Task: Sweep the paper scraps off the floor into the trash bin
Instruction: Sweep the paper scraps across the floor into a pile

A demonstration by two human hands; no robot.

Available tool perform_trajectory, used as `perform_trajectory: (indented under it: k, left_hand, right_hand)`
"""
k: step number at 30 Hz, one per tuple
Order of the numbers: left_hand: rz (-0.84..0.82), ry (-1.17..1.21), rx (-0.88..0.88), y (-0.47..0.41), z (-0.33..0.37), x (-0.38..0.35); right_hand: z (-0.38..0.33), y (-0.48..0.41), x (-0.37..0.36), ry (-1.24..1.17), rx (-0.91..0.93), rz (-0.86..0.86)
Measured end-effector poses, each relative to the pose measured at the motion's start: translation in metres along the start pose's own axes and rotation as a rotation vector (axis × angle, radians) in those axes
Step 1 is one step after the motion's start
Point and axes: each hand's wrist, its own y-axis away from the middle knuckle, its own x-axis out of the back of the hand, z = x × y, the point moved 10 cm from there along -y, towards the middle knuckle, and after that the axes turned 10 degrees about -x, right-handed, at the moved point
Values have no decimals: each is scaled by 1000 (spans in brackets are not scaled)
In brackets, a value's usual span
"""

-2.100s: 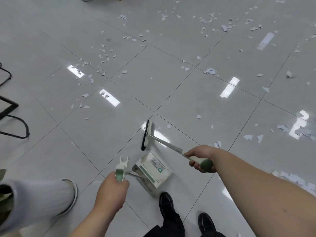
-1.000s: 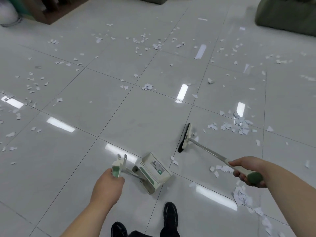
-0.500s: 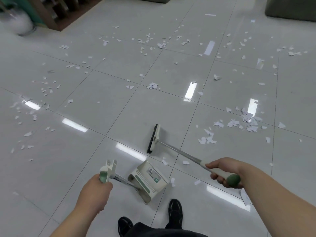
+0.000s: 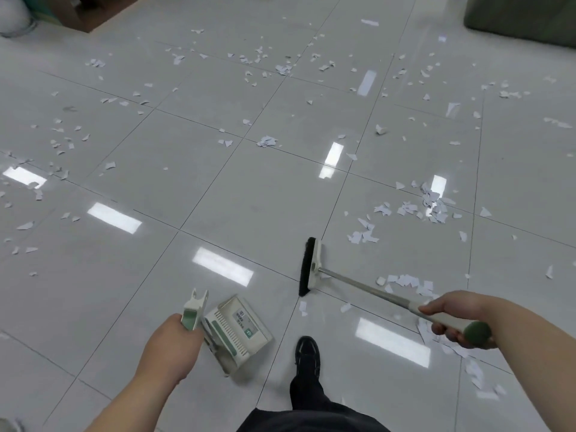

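Note:
White paper scraps [image 4: 431, 202] lie scattered over the glossy grey tile floor, with thicker clusters at the right and far back. My right hand [image 4: 456, 318] grips the green-capped handle of a broom, whose black-bristled head [image 4: 308, 266] rests on the floor ahead of my feet. My left hand [image 4: 173, 341] holds the handle of a white and green dustpan [image 4: 238, 333], which hangs tilted just above the tiles at lower centre. More scraps [image 4: 405, 280] lie behind the broom shaft. No trash bin is in view.
My black shoe [image 4: 307, 353] stands just right of the dustpan. A dark green piece of furniture [image 4: 523, 17] sits at the far right corner. At the far left stand a brown wooden base [image 4: 90, 10] and a white round object [image 4: 14, 15].
The view has shifted. The broom head has swung to the right, away from the dustpan, and sits further from my left hand than half a second ago. Both grips are unchanged.

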Motion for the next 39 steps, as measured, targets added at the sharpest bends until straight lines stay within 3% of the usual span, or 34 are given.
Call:
perform_trajectory:
  k: [11,24,30,39]
  left_hand:
    - [19,52,-110,75,-85,-13]
    - [46,127,62,170,-168,-45]
    - [90,60,121,221,-155,-81]
    - [200,-38,138,315,-47,-175]
  right_hand:
    - [73,45,-89,-40,177,29]
    - [147,26,-140,132,90,-52]
    - [184,-14,-69,169,42,-69]
    - [242,-76,124,143,52,-43]
